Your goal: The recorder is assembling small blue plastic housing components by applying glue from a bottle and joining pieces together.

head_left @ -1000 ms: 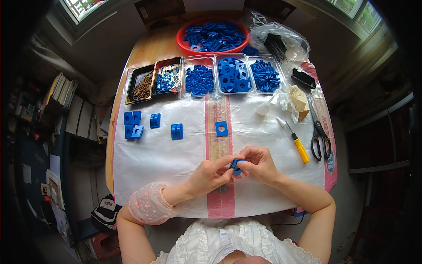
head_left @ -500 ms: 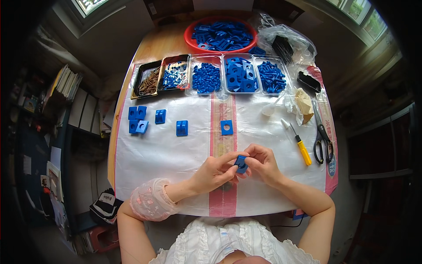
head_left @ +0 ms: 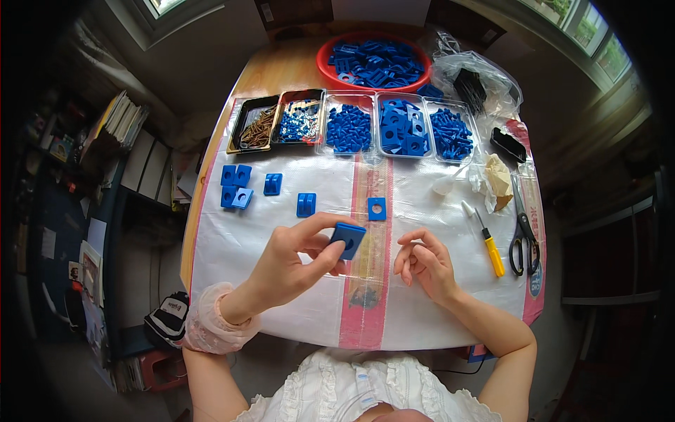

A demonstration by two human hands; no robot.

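Note:
Between the thumb and fingers of my left hand (head_left: 290, 259) is a square blue plastic piece with a hole (head_left: 349, 240), held up tilted above the cloth. My right hand (head_left: 430, 269) hovers to its right, apart from it, with fingers loosely bent and nothing visible in them. Beyond the held piece lies a single blue plate with a round hole (head_left: 377, 199). Two ridged blue blocks (head_left: 306, 205) sit farther left, and a cluster of several blue square pieces (head_left: 228, 196) lies left of them.
Across the back stand trays of brown screws (head_left: 257, 129), small metal and blue bits (head_left: 298, 125), and blue parts (head_left: 349, 129). Behind them are a red basin (head_left: 325, 74) and a plastic bag (head_left: 503, 79). A yellow-handled screwdriver (head_left: 494, 257) and black scissors (head_left: 524, 243) lie right.
My hands have parted. My left hand has carried the blue piece up and to the left, while my right hand has let go of it. The view has shifted slightly.

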